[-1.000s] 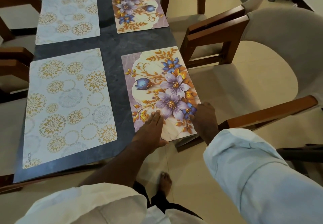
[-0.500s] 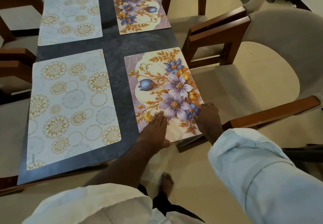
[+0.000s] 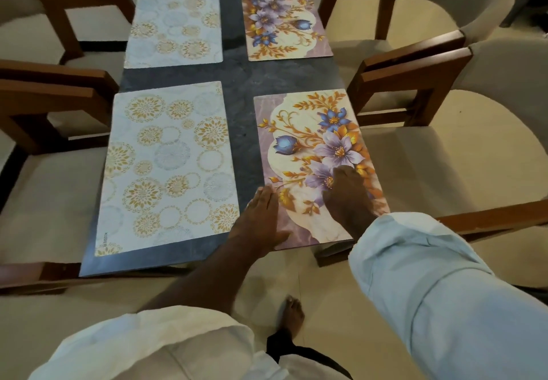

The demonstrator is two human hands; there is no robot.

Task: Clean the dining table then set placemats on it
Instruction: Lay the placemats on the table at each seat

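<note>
The dark grey dining table (image 3: pixel 241 89) carries several placemats. Two pale mats with gold circles lie on the left, one near (image 3: pixel 170 166) and one far (image 3: pixel 176 25). Two purple floral mats lie on the right, one far (image 3: pixel 283 22) and one near (image 3: pixel 311 142). My left hand (image 3: pixel 261 219) rests flat on the near floral mat's left front corner, partly on the bare table. My right hand (image 3: pixel 347 198) lies flat on the same mat's lower right part, fingers over the flowers.
Wooden armchairs with beige cushions stand on both sides: two on the right (image 3: pixel 415 83) and two on the left (image 3: pixel 59 92). Below the table's near edge lies beige tiled floor (image 3: pixel 323 305), where my bare foot (image 3: pixel 292 313) stands.
My right hand has moved from the mat's right edge further onto the mat. My left hand has shifted toward the mat's left front corner. The view has swung to face the table squarely.
</note>
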